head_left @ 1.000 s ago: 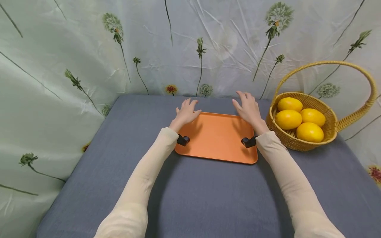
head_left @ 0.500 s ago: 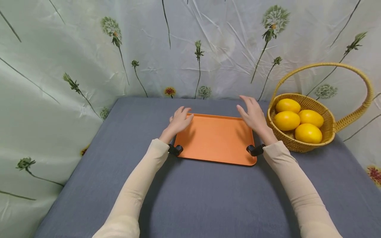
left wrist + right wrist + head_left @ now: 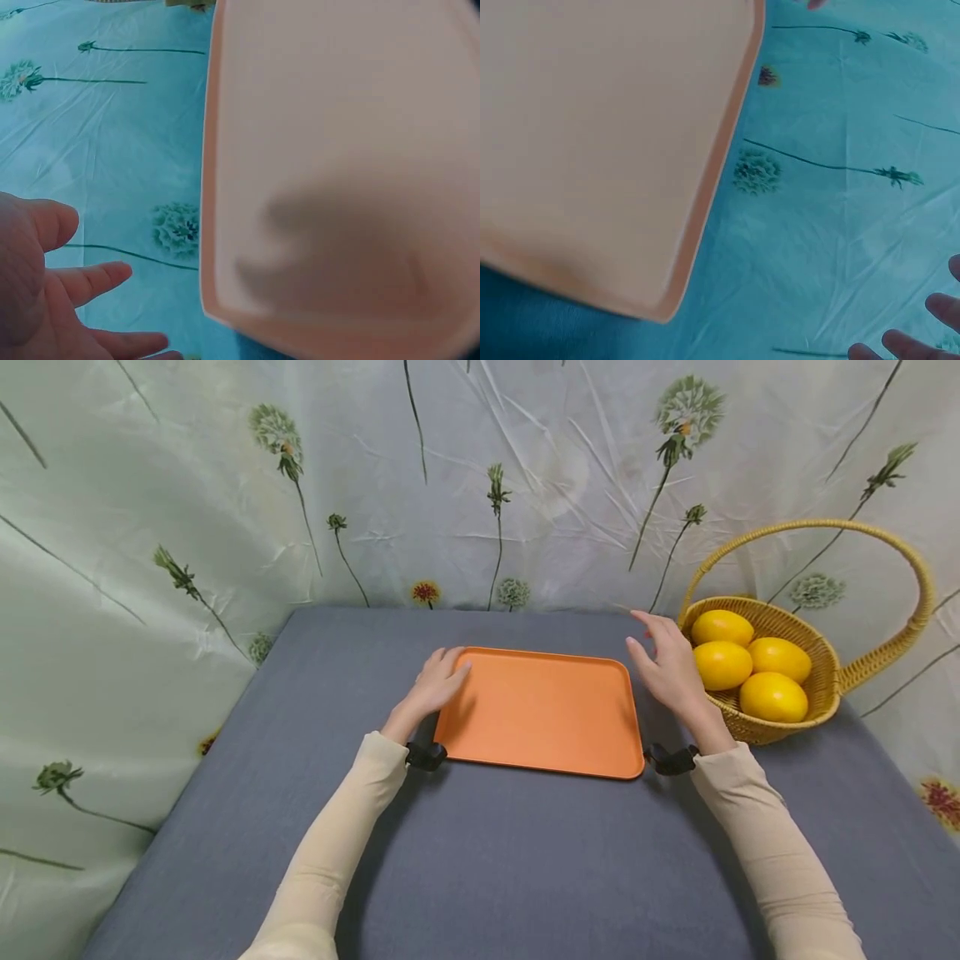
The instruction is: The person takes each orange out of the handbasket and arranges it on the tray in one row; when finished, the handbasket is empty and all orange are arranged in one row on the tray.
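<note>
An orange rectangular tray [image 3: 538,714] with a low rim lies on the grey-blue cloth. My left hand [image 3: 435,681] is over its left edge, overlapping the far left corner in the head view; in the left wrist view its fingers [image 3: 94,281] are spread and hold nothing, and the hand's shadow falls on the tray [image 3: 337,112]. My right hand [image 3: 670,668] is off the tray's right side, between it and the basket, fingers loosely bent and holding nothing. Only a few right fingertips [image 3: 907,345] show in the right wrist view, apart from the tray [image 3: 615,150].
A yellow wicker basket [image 3: 828,672] with a tall arched handle stands at the right, close by my right hand, holding several yellow, lemon-like fruits [image 3: 774,697]. Behind the table [image 3: 525,860] hangs a pale curtain [image 3: 585,485] with dandelion prints.
My hands have moved apart and slightly toward me: the left from over the tray to its left edge, the right past its right edge toward the basket. The tray and basket have stayed put.
</note>
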`<state>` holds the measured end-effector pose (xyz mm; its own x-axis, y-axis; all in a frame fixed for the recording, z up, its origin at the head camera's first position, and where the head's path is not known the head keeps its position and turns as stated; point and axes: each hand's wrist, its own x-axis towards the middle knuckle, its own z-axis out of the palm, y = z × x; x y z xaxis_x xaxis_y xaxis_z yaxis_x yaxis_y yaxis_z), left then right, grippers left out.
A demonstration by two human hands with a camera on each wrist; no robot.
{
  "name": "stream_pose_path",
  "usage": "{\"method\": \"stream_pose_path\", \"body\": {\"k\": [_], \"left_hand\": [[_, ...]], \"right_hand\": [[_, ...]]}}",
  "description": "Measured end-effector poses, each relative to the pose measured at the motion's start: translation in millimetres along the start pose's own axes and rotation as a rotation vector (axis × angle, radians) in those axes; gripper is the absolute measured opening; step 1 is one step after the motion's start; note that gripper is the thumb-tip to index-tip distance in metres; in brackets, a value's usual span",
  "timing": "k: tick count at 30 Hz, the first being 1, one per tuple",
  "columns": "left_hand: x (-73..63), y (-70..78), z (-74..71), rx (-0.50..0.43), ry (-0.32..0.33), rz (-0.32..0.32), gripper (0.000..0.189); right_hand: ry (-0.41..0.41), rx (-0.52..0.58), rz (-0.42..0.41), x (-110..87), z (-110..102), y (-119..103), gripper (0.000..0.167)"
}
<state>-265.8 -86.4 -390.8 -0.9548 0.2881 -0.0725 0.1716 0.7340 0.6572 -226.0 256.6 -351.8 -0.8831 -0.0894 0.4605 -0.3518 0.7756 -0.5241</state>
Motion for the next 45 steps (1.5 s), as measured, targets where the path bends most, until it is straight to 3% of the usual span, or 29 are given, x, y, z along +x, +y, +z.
{"method": "stream_pose_path", "body": {"k": [5, 11, 21, 29, 34, 38, 45], "left_hand": [[-6.0, -8.3, -2.4, -0.035, -0.028, 0.031, 0.053], [-14.0, -19.0, -1.0, -0.068, -0.033, 0.059, 0.053], [-23.7, -35.6, 5.7, -0.113, 0.039, 0.125, 0.048], [-37.3, -43.9, 11.5, -0.107, 0.041, 0.169, 0.046], [-44.7, -46.9, 11.8, -0.112, 0.019, 0.189, 0.044], [-48.2, -51.0, 12.6, -0.091, -0.001, 0.242, 0.044], [-58.0, -64.4, 19.0, -0.029, -0.002, 0.294, 0.056]], "right_hand": [[0.041, 0.019, 0.0, -11.1, -16, 4, 0.043], [0.075, 0.022, 0.069, -25.2, -39, 14, 0.043], [0.175, -0.054, 0.141, -43.9, -71, 39, 0.044], [0.218, -0.093, 0.209, -58.9, -90, 63, 0.043], [0.188, -0.169, 0.26, -68.9, -101, 79, 0.046], [0.124, -0.215, 0.268, -75.7, -107, 90, 0.049], [-0.061, -0.261, 0.269, -80.0, -110, 99, 0.053]]}}
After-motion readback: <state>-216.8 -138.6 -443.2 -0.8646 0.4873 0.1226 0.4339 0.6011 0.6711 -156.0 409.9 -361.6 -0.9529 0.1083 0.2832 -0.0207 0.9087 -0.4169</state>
